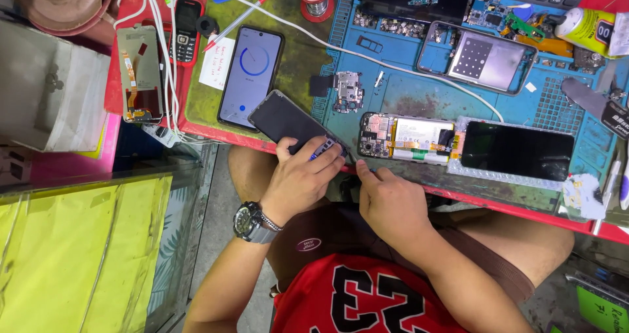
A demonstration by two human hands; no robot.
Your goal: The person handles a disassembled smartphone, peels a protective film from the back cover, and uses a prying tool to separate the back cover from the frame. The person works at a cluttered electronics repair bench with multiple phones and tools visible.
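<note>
The left hand (303, 176), a watch at its wrist, grips one dark slab-shaped phone (291, 125) at the red table's edge. The right hand (388, 202), just beside it, presses a fingertip to the rim, grasping nothing. Just beyond lies one opened phone chassis (406, 136) and one black screen panel (517, 151); a lit smartphone (250, 76) rests past the left.

— What carries it all?
— A red-edged bench (498, 205), blue mat (406, 94) across its far side.
— And left?
— A glass cabinet (98, 241) with yellow sheets inside, grey floor (226, 202) beside it.
</note>
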